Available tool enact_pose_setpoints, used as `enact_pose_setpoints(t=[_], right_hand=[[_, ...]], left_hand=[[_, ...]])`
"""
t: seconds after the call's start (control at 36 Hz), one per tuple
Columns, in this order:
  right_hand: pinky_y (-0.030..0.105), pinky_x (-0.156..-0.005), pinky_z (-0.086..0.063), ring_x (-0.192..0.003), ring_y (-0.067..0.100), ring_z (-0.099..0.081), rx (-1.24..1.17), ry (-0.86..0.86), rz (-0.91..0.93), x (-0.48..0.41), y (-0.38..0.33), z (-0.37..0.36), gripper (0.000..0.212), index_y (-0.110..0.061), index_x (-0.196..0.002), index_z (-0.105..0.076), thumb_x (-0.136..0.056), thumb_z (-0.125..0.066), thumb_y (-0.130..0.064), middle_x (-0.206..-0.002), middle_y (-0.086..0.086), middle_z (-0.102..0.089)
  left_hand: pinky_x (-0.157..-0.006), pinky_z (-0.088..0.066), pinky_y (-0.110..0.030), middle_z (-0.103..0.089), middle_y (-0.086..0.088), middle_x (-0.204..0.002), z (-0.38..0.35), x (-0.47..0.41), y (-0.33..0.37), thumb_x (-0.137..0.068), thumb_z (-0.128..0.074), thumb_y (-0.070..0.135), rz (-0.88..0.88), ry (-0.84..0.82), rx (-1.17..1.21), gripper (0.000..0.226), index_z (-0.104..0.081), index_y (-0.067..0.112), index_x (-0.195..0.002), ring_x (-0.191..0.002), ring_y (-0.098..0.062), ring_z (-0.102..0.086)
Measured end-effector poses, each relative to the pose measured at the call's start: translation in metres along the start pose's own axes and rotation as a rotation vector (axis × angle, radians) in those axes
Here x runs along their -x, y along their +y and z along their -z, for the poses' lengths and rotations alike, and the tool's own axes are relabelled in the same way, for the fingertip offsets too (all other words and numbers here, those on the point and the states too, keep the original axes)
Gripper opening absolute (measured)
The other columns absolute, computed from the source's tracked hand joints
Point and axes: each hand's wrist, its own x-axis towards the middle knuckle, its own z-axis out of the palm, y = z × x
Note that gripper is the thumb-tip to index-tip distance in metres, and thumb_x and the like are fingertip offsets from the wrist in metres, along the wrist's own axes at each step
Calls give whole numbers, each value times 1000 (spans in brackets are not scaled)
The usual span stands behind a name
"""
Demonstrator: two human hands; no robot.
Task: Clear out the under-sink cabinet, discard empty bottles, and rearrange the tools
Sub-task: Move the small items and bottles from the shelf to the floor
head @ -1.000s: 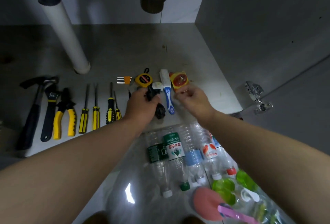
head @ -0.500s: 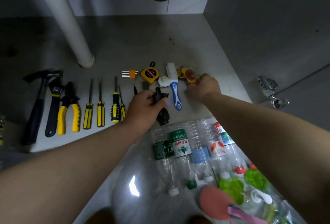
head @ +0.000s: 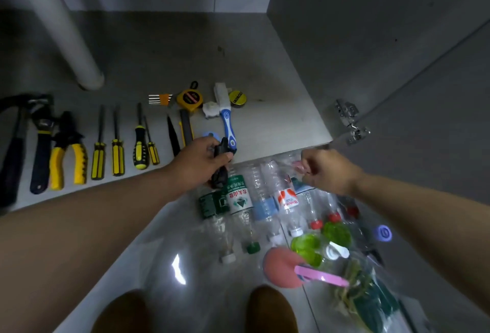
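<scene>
Along the front edge of the cabinet floor (head: 265,120): one row of tools, from the hammer (head: 14,147) at the left end through pliers (head: 67,152) and screwdrivers (head: 118,152) to the tape measure (head: 189,97), blue-handled brush (head: 226,120) and a round yellow-and-black roll (head: 237,98) at the right end. Change noted: the right hand (head: 330,170) has drawn back from that right end to just past the front edge, above the empty bottles (head: 238,197). The roll now sits just beside the brush head, where an orange-and-red square piece lay a second ago. Judged: that item is placed and the row is nearly complete. Left hand (head: 198,163) grips a black object (head: 221,170) at the front edge, beside the brush handle's tip, not yet set down. Right hand: fingers (head: 309,159) curled, a pinkish blur at them; contents cannot be told. Bottles lie in a clear bag (head: 164,266) under both hands, outside the cabinet.
</scene>
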Motion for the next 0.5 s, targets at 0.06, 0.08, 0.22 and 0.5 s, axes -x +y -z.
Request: enact_pose_setpoints(t=[0.06, 0.08, 0.22, 0.5], right_hand=[[28, -65, -46, -82, 27, -66, 227, -23, -23, 4, 2, -11, 23, -26, -77, -45, -80, -68, -30, -82, 0, -65], [27, -67, -44, -85, 29, -66, 272, -15, -25, 4, 1, -17, 19, -27, -85, -49, -81, -67, -32, -88, 3, -67], [25, -68, -38, -83, 25, -63, 218, -115, -49, 3, -14, -50, 22, -25, -85, -54, -86, -69, -41, -86, 3, -61], [29, -77, -48, -83, 18, -57, -90, 257, 43, -60, -70, -11, 19, -22, -109, -53, -94, -61, -31, -110, 0, -47]], left_hand=[[-88, -55, -43, -73, -20, -103, -1, 0, -1, -98, -65, 24, 11, -34, -22, 26, -61, 3, -113, -103, -33, -70], [-82, -56, -37, -74, -15, -102, -2, -1, -3, -97, -66, 23, 12, -47, -20, 24, -60, 6, -113, -100, -28, -71], [-74, -54, -20, -70, 0, -106, -2, -5, -9, -96, -67, 14, 12, -82, -1, 26, -52, 21, -115, -95, -10, -68], [-70, -60, -20, -77, -5, -94, 16, -18, -27, -94, -70, 17, 18, 67, 114, 17, -69, 11, -110, -83, -9, -74]])
